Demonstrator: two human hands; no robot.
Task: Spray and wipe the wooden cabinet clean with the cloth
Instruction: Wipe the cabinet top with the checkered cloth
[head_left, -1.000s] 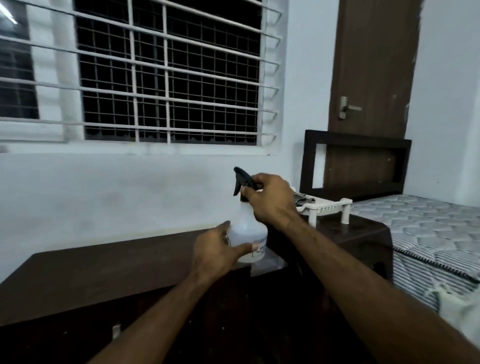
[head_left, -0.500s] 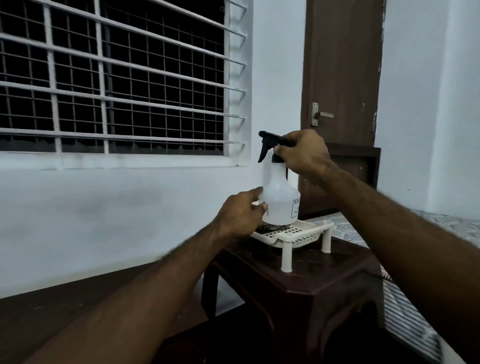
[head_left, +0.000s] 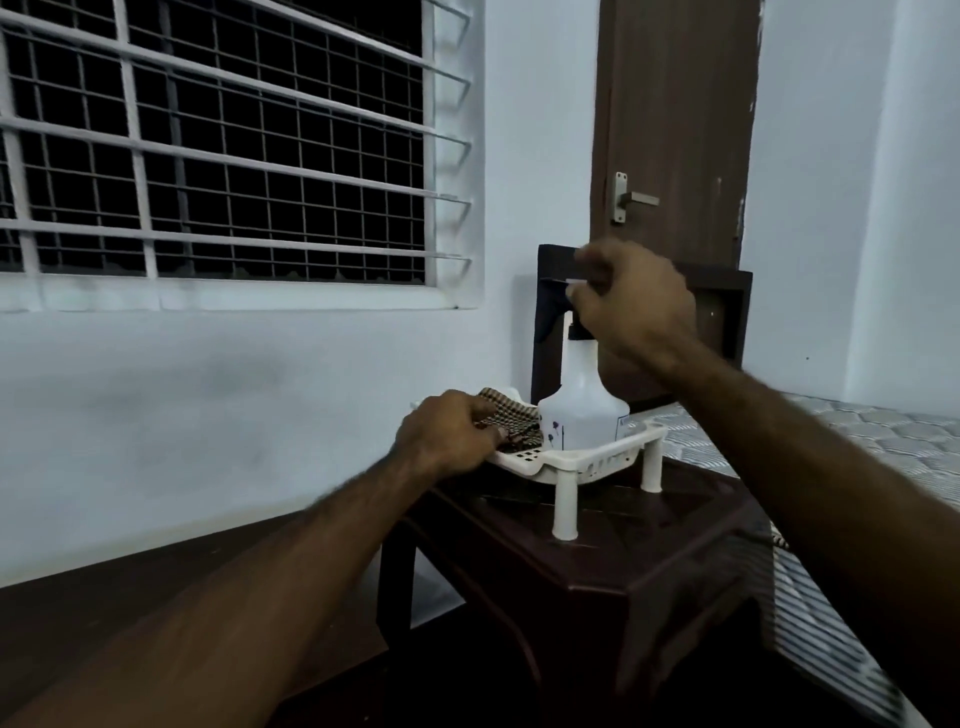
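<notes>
Two hands reach the far tray (head_left: 582, 460): left hand (head_left: 447, 434) grips the cloth (head_left: 511, 418), right hand (head_left: 631, 306) curls round the upright bottle (head_left: 582, 410) head.

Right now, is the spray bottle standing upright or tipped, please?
Upright: the spray bottle stands base-down in the white tray.

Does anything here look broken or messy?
Only a little: the brown wooden door has pale chipped patches down its right edge. The white plastic spray bottle stands upright in the white slotted plastic tray, and no spill shows.
</notes>
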